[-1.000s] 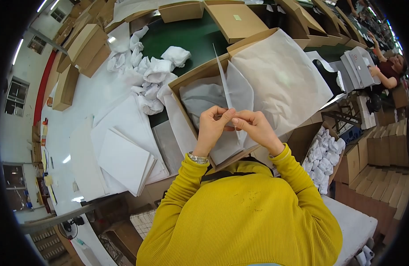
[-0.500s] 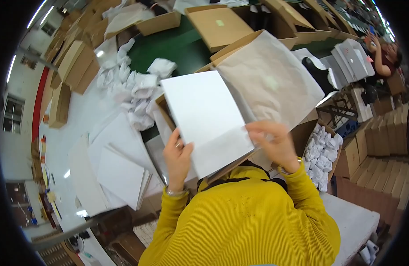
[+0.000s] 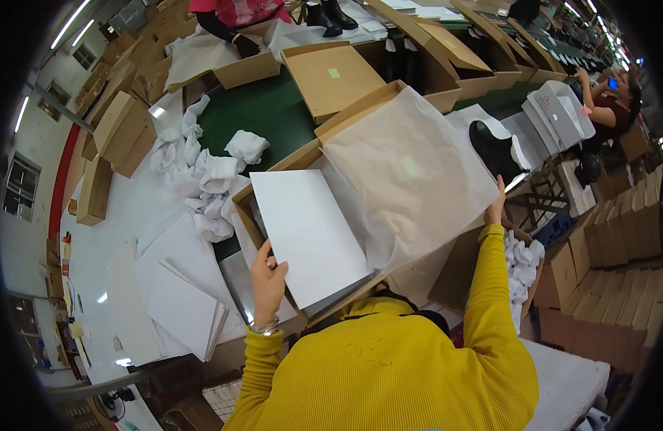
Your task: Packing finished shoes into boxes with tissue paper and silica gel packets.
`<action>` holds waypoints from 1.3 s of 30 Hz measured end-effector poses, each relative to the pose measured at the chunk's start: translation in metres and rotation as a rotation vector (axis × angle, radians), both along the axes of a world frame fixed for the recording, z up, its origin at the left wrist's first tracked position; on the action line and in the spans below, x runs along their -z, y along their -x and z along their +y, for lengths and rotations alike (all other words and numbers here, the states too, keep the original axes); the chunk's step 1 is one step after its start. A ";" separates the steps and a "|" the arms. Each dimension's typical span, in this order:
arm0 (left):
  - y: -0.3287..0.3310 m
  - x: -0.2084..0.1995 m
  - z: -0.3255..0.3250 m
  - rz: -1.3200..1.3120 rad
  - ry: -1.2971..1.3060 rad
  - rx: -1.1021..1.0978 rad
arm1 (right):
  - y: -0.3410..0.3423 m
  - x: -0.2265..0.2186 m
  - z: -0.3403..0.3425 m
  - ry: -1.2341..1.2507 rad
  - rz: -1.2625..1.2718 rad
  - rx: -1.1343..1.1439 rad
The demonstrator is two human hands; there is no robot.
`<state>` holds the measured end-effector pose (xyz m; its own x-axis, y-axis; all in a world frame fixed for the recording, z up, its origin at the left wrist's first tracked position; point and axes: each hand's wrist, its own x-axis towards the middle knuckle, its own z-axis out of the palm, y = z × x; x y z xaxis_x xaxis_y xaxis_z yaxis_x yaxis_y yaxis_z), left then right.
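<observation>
Left hand: its thumb and fingers are parting around the near left edge of the white card, the thumb lapping over it (how firmly the left hand (image 3: 269,284) is pressing, I cannot tell).
White card: the white card (image 3: 310,233) is lying at a slant inside the open cardboard box (image 3: 295,157), covering most of its opening.
Right hand: the right hand (image 3: 496,203) is reaching out, fingers extended, to the outer edge of the tissue paper (image 3: 407,165), just beside the black ankle boot (image 3: 488,147); whether it is gripping either one, I cannot tell.
Tissue paper: it is spreading, wrinkled and translucent, to the right of the card.
Ankle boot: it is resting on white paper beyond the tissue.
Left side: stacked white sheets (image 3: 182,309) are lying on the pale worktop (image 3: 109,262), and crumpled paper wads (image 3: 218,174) are piling up farther back, beside a green surface (image 3: 263,126).
Far side: a co-worker in a pink top (image 3: 245,10) is holding a dark-sleeved arm over another open box (image 3: 249,70).
Lower right: more white wads (image 3: 518,269) are sitting in a carton.
</observation>
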<state>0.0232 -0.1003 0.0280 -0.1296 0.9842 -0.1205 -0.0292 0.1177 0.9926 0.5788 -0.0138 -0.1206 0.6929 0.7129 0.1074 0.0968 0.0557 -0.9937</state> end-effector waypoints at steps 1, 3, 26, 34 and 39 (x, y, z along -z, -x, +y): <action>-0.001 -0.004 -0.001 -0.002 -0.006 -0.022 | -0.004 0.002 0.013 -0.006 -0.002 -0.022; -0.007 -0.008 -0.001 0.513 0.047 0.082 | -0.028 0.005 0.031 -0.066 0.036 -0.093; -0.034 0.014 -0.004 1.011 0.246 0.156 | -0.063 -0.064 0.034 0.289 -0.469 0.286; -0.017 -0.003 -0.022 1.463 -0.200 0.657 | -0.022 -0.191 -0.010 -0.333 0.044 0.440; -0.011 0.010 -0.022 1.500 -0.296 0.774 | 0.065 -0.271 -0.073 -0.450 0.235 -0.025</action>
